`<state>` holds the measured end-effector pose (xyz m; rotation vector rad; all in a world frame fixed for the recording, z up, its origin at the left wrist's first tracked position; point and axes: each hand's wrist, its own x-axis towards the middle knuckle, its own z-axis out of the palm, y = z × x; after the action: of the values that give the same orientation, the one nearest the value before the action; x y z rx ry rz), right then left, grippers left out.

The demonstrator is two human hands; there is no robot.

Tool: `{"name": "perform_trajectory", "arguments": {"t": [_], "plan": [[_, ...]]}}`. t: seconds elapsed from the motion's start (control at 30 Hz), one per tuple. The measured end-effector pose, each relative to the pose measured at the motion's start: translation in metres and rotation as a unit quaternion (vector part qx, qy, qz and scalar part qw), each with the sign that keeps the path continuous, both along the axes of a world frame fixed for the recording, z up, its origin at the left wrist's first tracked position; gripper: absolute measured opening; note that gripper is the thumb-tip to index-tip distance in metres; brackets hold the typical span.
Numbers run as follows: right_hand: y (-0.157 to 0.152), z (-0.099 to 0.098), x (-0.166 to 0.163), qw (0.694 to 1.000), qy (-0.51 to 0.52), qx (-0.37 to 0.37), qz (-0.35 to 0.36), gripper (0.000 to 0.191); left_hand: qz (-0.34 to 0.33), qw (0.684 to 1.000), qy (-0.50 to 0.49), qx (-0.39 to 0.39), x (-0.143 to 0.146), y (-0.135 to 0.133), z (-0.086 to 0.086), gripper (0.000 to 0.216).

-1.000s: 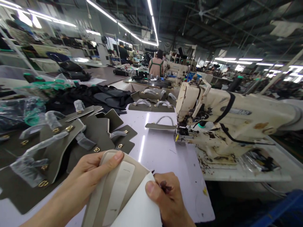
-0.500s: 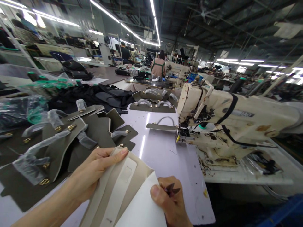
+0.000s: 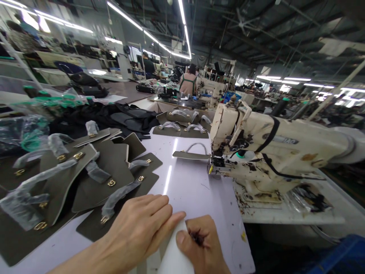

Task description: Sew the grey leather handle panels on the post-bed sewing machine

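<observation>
Close in front of me, a bag panel (image 3: 174, 255) with a smooth white face and a beige side is bent between my hands. My left hand (image 3: 144, 224) lies over its upper edge, fingers together and curled on it, thumb side near the right hand. Closed at the right edge, my right hand (image 3: 207, 243) presses its thumb on the white face. Something dark sits within its curled fingers; pointed blades like thread snips showed there earlier. Olive bag panels (image 3: 107, 179) with plastic-wrapped handles and gold buckles lie left of my left hand.
A cream sewing machine (image 3: 251, 140) stands at the right, with an olive handled panel (image 3: 191, 155) by its needle area. More handled panels (image 3: 179, 131) lie at the table's back. Black pieces (image 3: 114, 116) are heaped behind left. A person (image 3: 188, 82) sits farther back.
My left hand has moved right and down over the panel's upper edge, closer to my right hand. The panel is now bent and lower, its beige side mostly hidden. The view has shifted slightly.
</observation>
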<state>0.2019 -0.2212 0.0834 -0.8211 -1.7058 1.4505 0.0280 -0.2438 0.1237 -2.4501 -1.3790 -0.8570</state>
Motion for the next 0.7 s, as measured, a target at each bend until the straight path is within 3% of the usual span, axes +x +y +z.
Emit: {"name": "perform_trajectory", "arguments": {"t": [0.17,0.27,0.43,0.53,0.6,0.7], "plan": [[0.005,0.015,0.007,0.998,-0.046,0.002,0.036,0.042,-0.030,0.996,-0.027,-0.083,0.002,0.006,-0.003,0.030],[0.004,0.015,0.011,0.998,-0.047,0.036,-0.004,0.050,-0.029,0.987,-0.075,-0.137,-0.001,0.012,0.000,0.035],[-0.004,0.010,0.005,0.995,0.019,0.096,-0.005,0.053,-0.016,0.991,-0.053,-0.122,-0.008,0.035,0.006,0.040],[-0.007,0.001,0.007,0.975,0.020,0.212,-0.061,0.052,0.106,0.977,-0.087,-0.162,-0.031,0.061,0.010,0.054],[-0.008,-0.011,0.016,0.951,0.015,0.293,-0.101,0.054,0.258,0.941,-0.141,-0.168,-0.063,0.079,0.013,0.065],[-0.010,-0.027,0.035,0.935,0.007,0.317,-0.158,0.064,0.369,0.900,-0.161,-0.169,-0.124,0.097,0.014,0.069]]}}
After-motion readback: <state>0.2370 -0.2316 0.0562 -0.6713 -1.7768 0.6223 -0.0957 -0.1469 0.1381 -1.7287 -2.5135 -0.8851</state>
